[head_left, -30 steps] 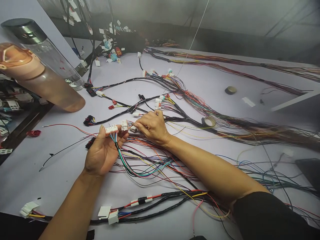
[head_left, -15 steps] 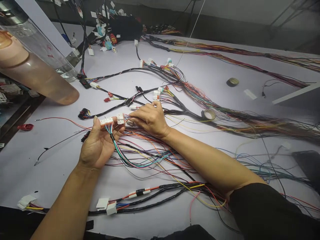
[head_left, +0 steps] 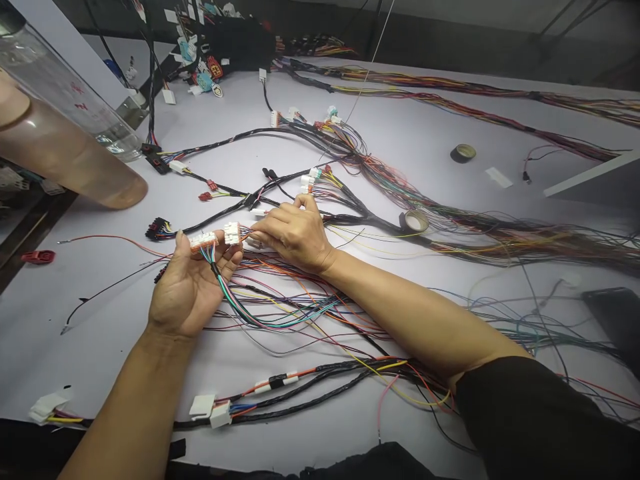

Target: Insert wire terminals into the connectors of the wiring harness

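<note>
My left hand (head_left: 187,290), palm up, holds a white connector (head_left: 203,241) between thumb and fingers; green, blue and pink wires hang from it in a curve. Just to its right is a second white connector (head_left: 232,233), above my left fingertips. My right hand (head_left: 295,233) is closed on the wires directly behind this second connector. The two connectors lie close side by side. Under both hands, loose thin wires (head_left: 280,267) spread over the table.
Black-taped harness branches (head_left: 215,220) with connectors lie beyond my hands. Two bottles (head_left: 75,153) stand at the left. Tape rolls (head_left: 416,221) lie right of centre. White connectors (head_left: 220,415) and taped cables are near the front edge. A dark phone-like object (head_left: 613,320) is at the right.
The whole view has shifted slightly, so hands and table items appear a little further left. Both hands keep their hold, with the two connectors still side by side.
</note>
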A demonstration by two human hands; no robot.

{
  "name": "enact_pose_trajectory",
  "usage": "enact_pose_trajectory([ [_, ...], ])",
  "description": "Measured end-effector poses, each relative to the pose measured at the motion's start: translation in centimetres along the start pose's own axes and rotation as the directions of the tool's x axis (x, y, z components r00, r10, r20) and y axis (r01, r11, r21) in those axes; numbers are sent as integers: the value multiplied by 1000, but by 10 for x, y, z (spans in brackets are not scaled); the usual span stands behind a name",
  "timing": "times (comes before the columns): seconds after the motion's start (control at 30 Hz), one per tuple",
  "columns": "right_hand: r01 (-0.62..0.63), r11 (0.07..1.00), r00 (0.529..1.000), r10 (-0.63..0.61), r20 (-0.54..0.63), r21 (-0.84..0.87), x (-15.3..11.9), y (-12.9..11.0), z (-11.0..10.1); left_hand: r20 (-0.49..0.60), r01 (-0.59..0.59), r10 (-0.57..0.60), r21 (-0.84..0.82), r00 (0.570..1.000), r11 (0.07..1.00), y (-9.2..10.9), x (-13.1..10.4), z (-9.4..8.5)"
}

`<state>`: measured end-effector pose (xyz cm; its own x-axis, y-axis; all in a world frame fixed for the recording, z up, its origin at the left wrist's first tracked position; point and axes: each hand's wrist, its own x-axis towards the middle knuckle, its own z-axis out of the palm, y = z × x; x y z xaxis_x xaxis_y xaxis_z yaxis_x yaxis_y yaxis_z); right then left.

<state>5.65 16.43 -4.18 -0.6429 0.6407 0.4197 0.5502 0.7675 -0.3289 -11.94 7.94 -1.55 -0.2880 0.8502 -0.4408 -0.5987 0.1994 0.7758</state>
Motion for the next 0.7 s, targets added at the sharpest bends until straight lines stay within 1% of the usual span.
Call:
enact_pose_trajectory([
  [0.17, 1, 1000, 1000, -1, 14, -11, 0, 1, 0, -9, -8, 8, 5, 1000, 1000, -1, 1, 1],
  [0.27, 7, 1000, 1000, -7, 0, -16, 1, 1, 1, -22, -17, 17, -4, 1000, 1000, -2, 1, 2],
  [0.33, 19, 1000, 1000, -19, -24, -18, 0, 2, 2, -22, -9, 9, -11, 1000, 1000, -1, 2, 2],
  [0.5, 63, 998, 990, -63, -125, -6, 0, 3, 7, 5, -13, 14, -47, 1000, 999, -2, 3, -1],
  [0.7, 76, 997, 983, -72, -168, 16, -1, 4, 11, -1, 3, -3, -74, 1000, 997, -2, 3, -3],
])
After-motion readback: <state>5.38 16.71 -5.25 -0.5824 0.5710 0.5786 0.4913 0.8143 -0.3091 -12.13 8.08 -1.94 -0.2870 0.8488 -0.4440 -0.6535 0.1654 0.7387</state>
